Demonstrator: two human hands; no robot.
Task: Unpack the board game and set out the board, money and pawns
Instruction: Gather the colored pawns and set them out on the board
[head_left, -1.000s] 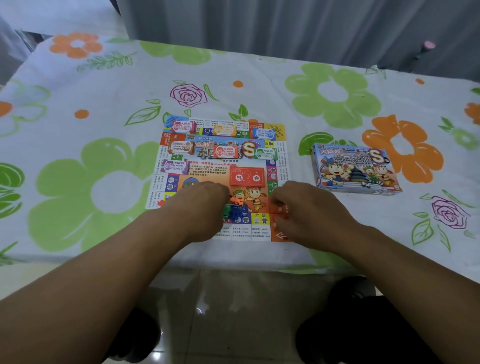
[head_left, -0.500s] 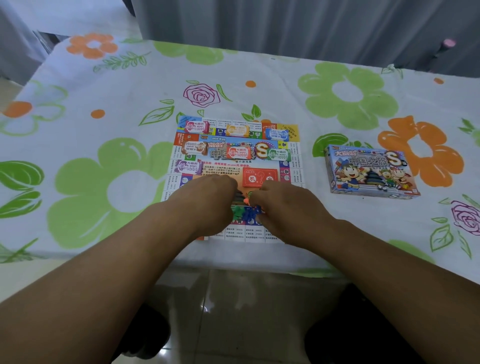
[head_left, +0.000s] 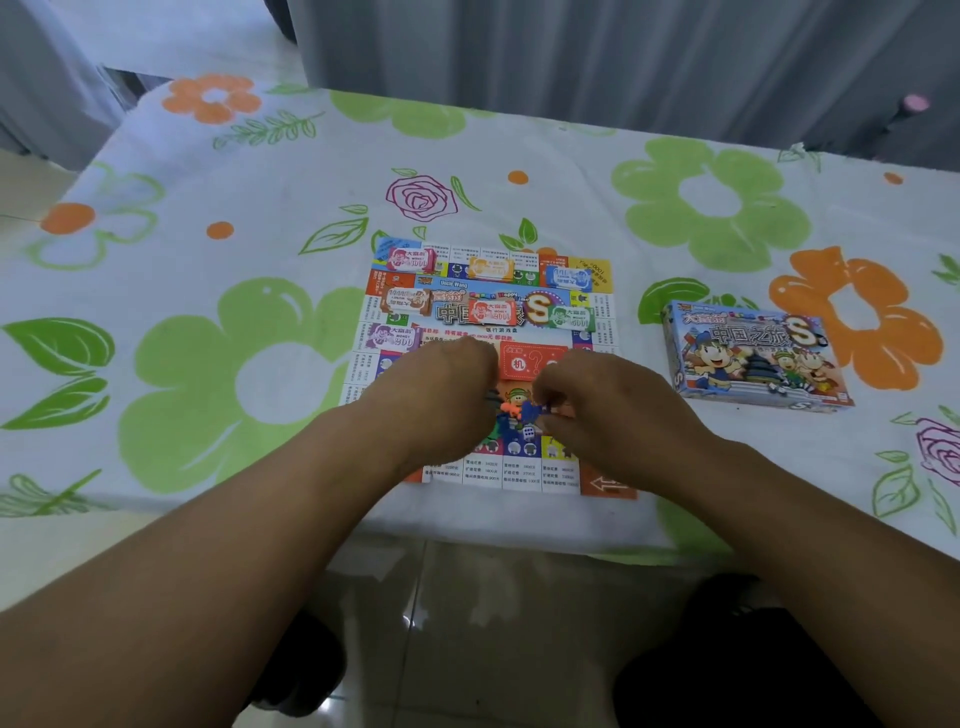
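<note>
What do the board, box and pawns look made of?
The board looks like thin printed paper or card, matte, lying flat. The box: printed cardboard, slightly glossy, folded edges. The pawns: probably moulded plastic, solid orange and blue; too small to be sure.

The box (head_left: 753, 353) lid reads "大富翁", "中国之旅" and a large "S". The board (head_left: 519, 470) centre shows "Uncle Wang" and "S". The red card (head_left: 524, 361) bears "机" and "?".
</note>
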